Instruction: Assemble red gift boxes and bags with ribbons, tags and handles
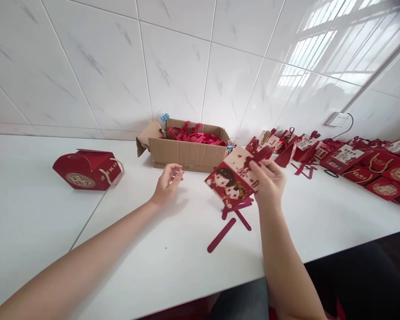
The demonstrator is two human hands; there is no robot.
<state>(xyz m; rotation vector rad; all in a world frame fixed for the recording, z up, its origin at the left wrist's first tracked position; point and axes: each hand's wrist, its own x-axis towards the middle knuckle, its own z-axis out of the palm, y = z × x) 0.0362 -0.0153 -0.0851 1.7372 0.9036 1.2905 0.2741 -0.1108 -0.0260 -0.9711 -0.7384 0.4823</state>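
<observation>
My right hand (269,181) grips a red and cream gift box (231,180) by its upper right side. Two cartoon figures are printed on the box, which is tilted above the table. My left hand (167,183) is raised over the table to the left of it, holding nothing, its fingers curved and apart. Below the gift box lie several dark red strips (222,235), partly covered by it. Behind my hands stands an open cardboard box (186,154) filled with red ribbons (200,134).
A red gift box with a rope handle (86,171) stands on the white table (136,275) at the left. Many red gift boxes (386,175) crowd the right side. Blue binder clips (165,117) hold the cardboard box. A power strip (338,119) is against the tiled wall.
</observation>
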